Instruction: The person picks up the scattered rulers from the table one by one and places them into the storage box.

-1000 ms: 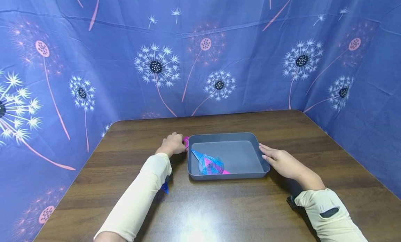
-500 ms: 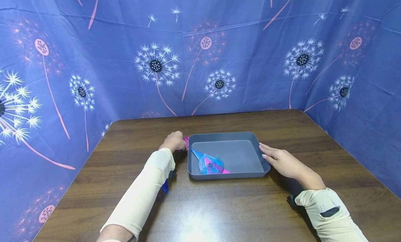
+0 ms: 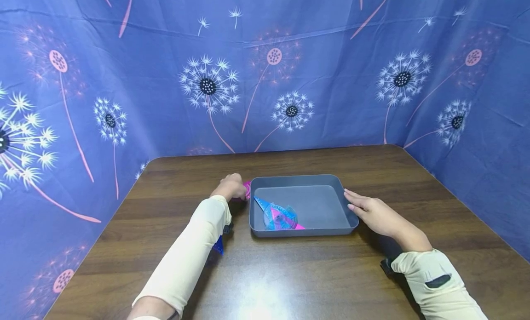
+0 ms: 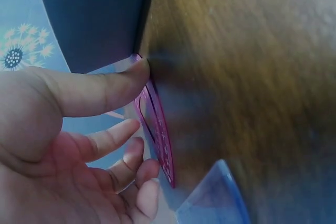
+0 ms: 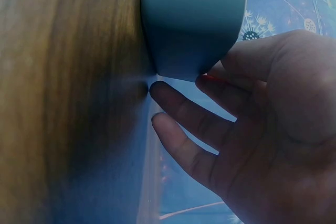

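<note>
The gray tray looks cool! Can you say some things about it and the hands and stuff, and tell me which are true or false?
1. The gray tray sits on the wooden table. True.
2. Nothing is in the tray. False: a light blue piece and a bright pink piece lie in it.
3. The right hand touches the side of the tray. True.
4. The left hand is inside the tray. False: the left hand is beside it, at a magenta piece.
5. A dark blue piece lies outside the tray. True.
</note>
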Available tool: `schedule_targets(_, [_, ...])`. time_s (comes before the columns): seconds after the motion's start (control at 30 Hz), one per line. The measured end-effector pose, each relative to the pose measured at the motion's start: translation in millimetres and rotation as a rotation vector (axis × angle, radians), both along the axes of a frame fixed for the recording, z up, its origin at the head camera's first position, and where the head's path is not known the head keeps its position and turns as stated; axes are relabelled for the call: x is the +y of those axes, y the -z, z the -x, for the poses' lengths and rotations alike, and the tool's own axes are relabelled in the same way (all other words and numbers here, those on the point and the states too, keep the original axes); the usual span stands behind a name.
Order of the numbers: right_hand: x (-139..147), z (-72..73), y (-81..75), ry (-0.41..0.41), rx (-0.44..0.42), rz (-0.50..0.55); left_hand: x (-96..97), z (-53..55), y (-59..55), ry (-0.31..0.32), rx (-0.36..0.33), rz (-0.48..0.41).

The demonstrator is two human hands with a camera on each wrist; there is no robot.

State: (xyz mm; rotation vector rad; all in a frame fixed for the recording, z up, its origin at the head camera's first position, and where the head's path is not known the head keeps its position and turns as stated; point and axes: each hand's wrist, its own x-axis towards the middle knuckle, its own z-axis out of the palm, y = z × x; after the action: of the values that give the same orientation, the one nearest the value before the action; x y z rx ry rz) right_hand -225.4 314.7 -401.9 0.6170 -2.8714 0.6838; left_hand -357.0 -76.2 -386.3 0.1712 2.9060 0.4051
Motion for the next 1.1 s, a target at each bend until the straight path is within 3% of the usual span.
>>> schedule_targets(0.43, [-1.7, -0.5, -2.2, -0.011, 0.000, 0.019, -2.8, -2.9, 1.1, -0.085, -0.008, -0.047])
schedule_targets(0.83, [-2.7, -0.9, -3.5, -0.011, 0.010, 0.015, -6.7, -8.7, 2.0, -0.033, 0.152, -0.027])
schedule_targets(1.1, [-2.5, -2.3, -2.4, -0.017, 0.018, 0.013, -16.0, -15.4, -6.5, -0.011, 0.249, -0.076])
